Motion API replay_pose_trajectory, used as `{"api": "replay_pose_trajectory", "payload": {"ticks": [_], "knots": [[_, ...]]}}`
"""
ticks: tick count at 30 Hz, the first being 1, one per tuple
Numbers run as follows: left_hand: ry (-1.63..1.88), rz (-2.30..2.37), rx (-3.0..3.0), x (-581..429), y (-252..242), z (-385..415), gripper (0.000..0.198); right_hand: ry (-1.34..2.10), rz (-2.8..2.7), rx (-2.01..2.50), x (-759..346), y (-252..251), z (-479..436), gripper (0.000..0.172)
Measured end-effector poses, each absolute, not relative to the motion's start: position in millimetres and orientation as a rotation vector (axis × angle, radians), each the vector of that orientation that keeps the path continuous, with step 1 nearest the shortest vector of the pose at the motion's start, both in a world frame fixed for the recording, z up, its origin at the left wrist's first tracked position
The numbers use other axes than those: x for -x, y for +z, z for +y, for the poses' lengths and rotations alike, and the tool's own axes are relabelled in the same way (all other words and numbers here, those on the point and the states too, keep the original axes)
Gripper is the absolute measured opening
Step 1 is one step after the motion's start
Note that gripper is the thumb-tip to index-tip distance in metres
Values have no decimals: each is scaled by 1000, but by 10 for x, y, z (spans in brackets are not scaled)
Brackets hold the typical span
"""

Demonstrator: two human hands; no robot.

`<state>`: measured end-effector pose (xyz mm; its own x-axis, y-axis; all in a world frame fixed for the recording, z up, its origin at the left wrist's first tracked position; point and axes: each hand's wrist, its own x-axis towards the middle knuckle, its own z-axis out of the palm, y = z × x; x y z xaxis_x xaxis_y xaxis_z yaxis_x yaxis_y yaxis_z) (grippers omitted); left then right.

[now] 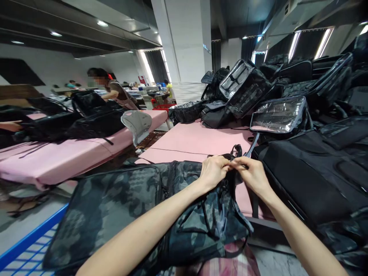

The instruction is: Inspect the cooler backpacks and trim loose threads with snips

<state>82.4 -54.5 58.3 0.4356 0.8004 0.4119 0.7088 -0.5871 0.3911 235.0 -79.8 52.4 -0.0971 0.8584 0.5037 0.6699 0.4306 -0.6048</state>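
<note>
A dark camouflage bag (120,199) lies across my lap and the near edge of a pink-covered table (184,142). At its right end, my left hand (215,169) is closed in a pinch on the bag's dark upper edge. Fingertip to fingertip with it, my right hand (254,176) pinches the same spot from the other side. The exact small part between the fingers is hidden. Just beyond the fingertips a thin black loop (237,150) stands up. Zippers and creased fabric show on the bag below my hands.
Black and camouflage bags, some with clear plastic panels (278,115), pile up at the right. A blue basket (34,234) is at lower left. Across the aisle, a person (116,90) stands by another pink table (57,165) holding black bags. A grey chair (137,124) sits between.
</note>
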Motion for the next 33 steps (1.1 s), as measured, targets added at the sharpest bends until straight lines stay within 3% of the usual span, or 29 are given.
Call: {"api": "replay_pose_trajectory", "payload": {"ticks": [5,10,16,22,33], "knots": [[803,1382,-2344,-800,636,-512,20,361,-1696,1598,-2438,404,-727,28],[769,1373,-2345,-786,671,-534,19,877,-1352,1305,-2381,281,-675,19],[722,1285,-2296,-833,680,-493,18,1162,-1145,1196,-2336,72,-782,30],[729,1336,-2110,-935,587,-635,19,1052,-1125,1159,-2342,-188,-1216,29],[646,1334,-728,-819,-311,-1328,15,978,-1325,1429,-2584,-769,-2260,24]]}}
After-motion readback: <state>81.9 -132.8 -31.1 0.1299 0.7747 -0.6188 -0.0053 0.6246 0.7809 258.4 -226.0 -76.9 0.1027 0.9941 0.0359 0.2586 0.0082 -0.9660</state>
